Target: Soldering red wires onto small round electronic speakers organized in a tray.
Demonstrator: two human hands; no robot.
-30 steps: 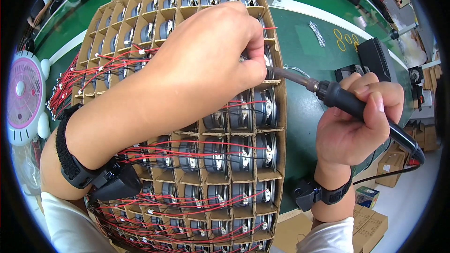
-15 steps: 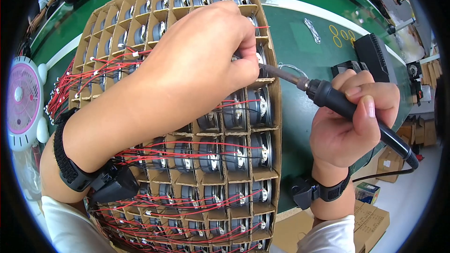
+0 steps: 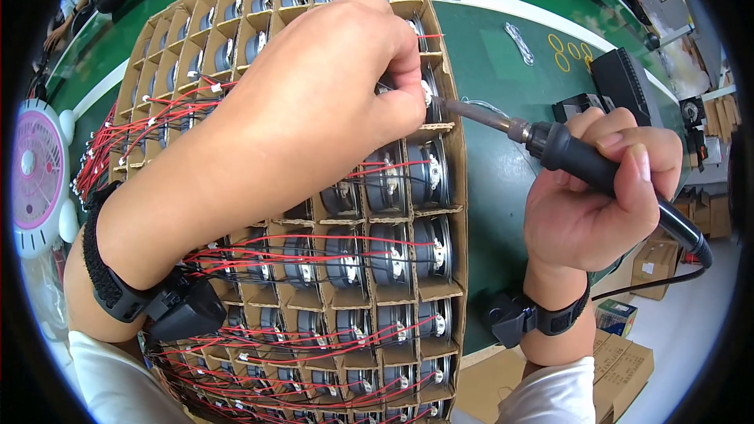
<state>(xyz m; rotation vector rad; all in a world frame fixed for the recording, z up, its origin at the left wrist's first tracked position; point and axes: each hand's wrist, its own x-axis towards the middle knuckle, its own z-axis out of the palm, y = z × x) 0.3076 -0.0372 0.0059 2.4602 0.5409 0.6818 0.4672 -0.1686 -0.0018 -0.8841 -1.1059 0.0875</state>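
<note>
A soldering iron (image 3: 559, 147) with a black handle is gripped in my right hand (image 3: 593, 212), fingers wrapped round it. Its metal tip points left, close to a speaker's terminal by the box's right edge; whether it touches I cannot tell. My left hand (image 3: 357, 63) is closed in a pinch beside that terminal, and its fingers hide what they hold. Below both lies a cardboard divider box (image 3: 460, 251) of round speakers (image 3: 430, 173), one to a compartment. Red and black wires (image 3: 330, 239) run leftward across several rows.
A pink and white fan (image 3: 38, 169) stands at the left. On the green table (image 3: 495, 212) are a coil of wire (image 3: 518, 43), yellow rings (image 3: 559, 61) and a black box-shaped unit (image 3: 624, 82). The iron's cord (image 3: 652, 286) hangs at right, above cardboard cartons (image 3: 620, 373).
My right hand and the soldering iron have shifted slightly right and up. My left hand keeps its pinch at the same speaker. The whole view has slid a little.
</note>
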